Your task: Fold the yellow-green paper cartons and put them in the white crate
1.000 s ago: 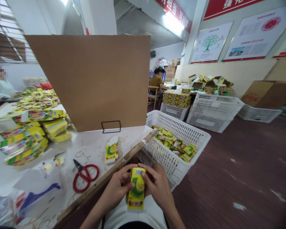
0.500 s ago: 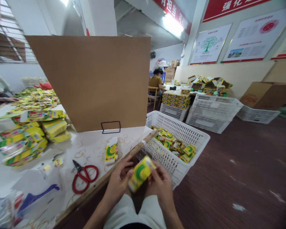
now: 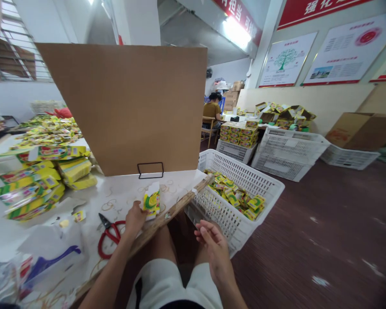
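Note:
My left hand reaches over the table edge and grips a small stack of flat yellow-green cartons lying on the white table. My right hand hovers empty above my lap, fingers loosely spread, just in front of the white plastic basket that holds several small yellow-green boxes. Red-handled scissors lie just left of my left hand.
A brown cardboard sheet stands upright on a wire stand at the back of the table. Piles of flat cartons fill the table's left. More white baskets and stacked boxes sit beyond, where a seated person works. Rubber bands are scattered on the table.
The yellow box that both hands held is gone from them. My left hand has moved up to the cartons on the table and my right hand has opened.

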Motion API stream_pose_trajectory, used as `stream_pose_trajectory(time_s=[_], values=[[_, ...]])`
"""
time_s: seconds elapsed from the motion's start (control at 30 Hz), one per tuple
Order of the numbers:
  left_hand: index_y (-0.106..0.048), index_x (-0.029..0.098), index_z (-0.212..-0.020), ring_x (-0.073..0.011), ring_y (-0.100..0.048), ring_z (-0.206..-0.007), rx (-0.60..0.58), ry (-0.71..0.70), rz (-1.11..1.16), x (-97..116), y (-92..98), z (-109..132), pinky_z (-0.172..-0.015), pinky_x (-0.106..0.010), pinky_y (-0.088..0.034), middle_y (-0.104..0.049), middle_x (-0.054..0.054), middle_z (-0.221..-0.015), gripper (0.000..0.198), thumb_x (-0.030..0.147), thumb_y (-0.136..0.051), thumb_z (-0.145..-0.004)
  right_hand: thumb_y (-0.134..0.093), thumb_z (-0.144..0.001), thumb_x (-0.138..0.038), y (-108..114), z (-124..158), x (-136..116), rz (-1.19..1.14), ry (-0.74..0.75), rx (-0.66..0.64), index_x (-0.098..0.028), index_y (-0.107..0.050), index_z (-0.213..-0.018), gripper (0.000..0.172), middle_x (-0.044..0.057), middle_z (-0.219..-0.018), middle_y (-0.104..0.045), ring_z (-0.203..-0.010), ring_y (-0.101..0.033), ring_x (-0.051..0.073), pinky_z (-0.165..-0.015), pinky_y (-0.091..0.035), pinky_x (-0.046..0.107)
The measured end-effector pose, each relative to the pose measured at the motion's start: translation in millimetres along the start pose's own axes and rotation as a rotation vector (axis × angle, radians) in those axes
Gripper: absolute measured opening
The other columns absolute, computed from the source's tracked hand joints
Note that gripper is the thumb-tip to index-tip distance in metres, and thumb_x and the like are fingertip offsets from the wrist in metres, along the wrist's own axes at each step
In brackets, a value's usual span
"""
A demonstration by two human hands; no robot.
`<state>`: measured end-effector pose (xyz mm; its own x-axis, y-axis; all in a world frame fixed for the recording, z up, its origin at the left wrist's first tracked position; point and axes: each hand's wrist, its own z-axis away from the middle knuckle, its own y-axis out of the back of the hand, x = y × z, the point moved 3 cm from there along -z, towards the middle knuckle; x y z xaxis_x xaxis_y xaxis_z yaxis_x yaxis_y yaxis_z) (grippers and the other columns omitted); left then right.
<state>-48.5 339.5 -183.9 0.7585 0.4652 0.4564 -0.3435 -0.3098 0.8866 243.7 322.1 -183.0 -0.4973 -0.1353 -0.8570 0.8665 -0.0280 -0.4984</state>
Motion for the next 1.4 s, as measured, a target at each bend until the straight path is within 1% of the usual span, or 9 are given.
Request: stream_pose_trajectory(time_s=[0.13,0.2,0.4,0.6,0.83,1.03,1.13,1.23,1.4], values=[[-0.043,0.007,-0.126,-0.0282,-0.053,-0.113,-0.018,-0.126,-0.027,12,-0.9,8,-0.091,-0.031,-0.04,-0.057,-0.018,-0.121,0.059,0.036,-0.058,-0.076,-0.08,-0.063,-0.042,-1,-1,-3,0.034,-0.012,-0.021,-0.015,-0.068,-0.09,0.04,0.006,-0.081,-0.071,-0.066,-0.063,0.014,-0.062,-0.049,0.026],[-0.043,0.009,-0.126,-0.0292,-0.05,-0.117,-0.026,-0.165,-0.046,15,-0.8,10,-0.095,-0.032,-0.037,-0.054,-0.017,-0.124,0.064,0.039,-0.062,-0.073,-0.08,-0.063,-0.041,-2,0,-3,0.046,-0.023,-0.028,-0.015,-0.068,-0.09,0.039,0.005,-0.08,-0.071,-0.064,-0.062,0.014,-0.061,-0.048,0.026],[-0.048,0.001,-0.12,-0.0347,-0.052,-0.112,-0.057,-0.082,-0.105,3,0.8,-2,-0.093,-0.036,-0.038,-0.057,-0.024,-0.117,0.063,0.035,-0.064,-0.069,-0.081,-0.062,-0.04,-6,5,2,0.067,-0.057,-0.043,-0.014,-0.068,-0.087,0.038,0.006,-0.077,-0.071,-0.06,-0.06,0.013,-0.057,-0.046,0.024],[-0.059,0.008,-0.1,-0.0308,-0.062,-0.095,-0.146,-0.085,-0.081,-8,1.9,-4,-0.078,-0.03,-0.044,-0.065,-0.018,-0.102,0.052,0.044,-0.068,-0.062,-0.082,-0.06,-0.042,-7,3,8,0.074,-0.08,-0.051,-0.014,-0.068,-0.086,0.041,0.005,-0.073,-0.07,-0.057,-0.058,0.01,-0.055,-0.043,0.021],[-0.053,0.009,-0.098,-0.0302,-0.062,-0.093,-0.128,-0.084,-0.026,-8,6.0,-2,-0.074,-0.03,-0.042,-0.065,-0.018,-0.099,0.046,0.034,-0.067,-0.062,-0.082,-0.059,-0.045,-8,3,12,0.079,-0.101,-0.084,-0.013,-0.068,-0.085,0.044,0.005,-0.071,-0.07,-0.057,-0.057,0.01,-0.054,-0.043,0.021],[-0.049,0.01,-0.102,-0.0318,-0.059,-0.098,-0.109,-0.078,0.069,-9,5.1,6,-0.078,-0.033,-0.042,-0.063,-0.018,-0.105,0.048,0.035,-0.065,-0.064,-0.081,-0.059,-0.045,-7,3,14,0.084,-0.11,-0.094,-0.013,-0.067,-0.086,0.044,0.004,-0.071,-0.07,-0.056,-0.057,0.01,-0.054,-0.043,0.02],[-0.049,0.009,-0.106,-0.0295,-0.061,-0.096,-0.133,-0.061,0.14,-11,4.2,6,-0.077,-0.032,-0.043,-0.064,-0.016,-0.103,0.057,0.039,-0.067,-0.061,-0.081,-0.059,-0.045,-8,2,17,0.091,-0.114,-0.097,-0.013,-0.067,-0.085,0.043,0.004,-0.07,-0.07,-0.056,-0.057,0.009,-0.054,-0.042,0.02],[-0.05,0.007,-0.109,-0.0254,-0.064,-0.079,-0.18,-0.012,0.202,-9,1.3,-3,-0.067,-0.03,-0.045,-0.067,-0.011,-0.086,0.065,0.047,-0.069,-0.061,-0.081,-0.059,-0.044,-9,2,20,0.1,-0.119,-0.102,-0.013,-0.067,-0.085,0.043,0.004,-0.071,-0.07,-0.056,-0.056,0.01,-0.054,-0.042,0.021],[-0.058,0.013,-0.076,-0.0134,-0.055,-0.059,-0.228,0.036,0.241,4,-6.9,-20,-0.06,-0.027,-0.042,-0.057,0.002,-0.063,0.03,0.04,-0.069,-0.072,-0.082,-0.058,-0.044,-12,3,22,0.112,-0.128,-0.12,-0.013,-0.068,-0.084,0.043,0.004,-0.069,-0.069,-0.055,-0.056,0.01,-0.053,-0.042,0.021]])
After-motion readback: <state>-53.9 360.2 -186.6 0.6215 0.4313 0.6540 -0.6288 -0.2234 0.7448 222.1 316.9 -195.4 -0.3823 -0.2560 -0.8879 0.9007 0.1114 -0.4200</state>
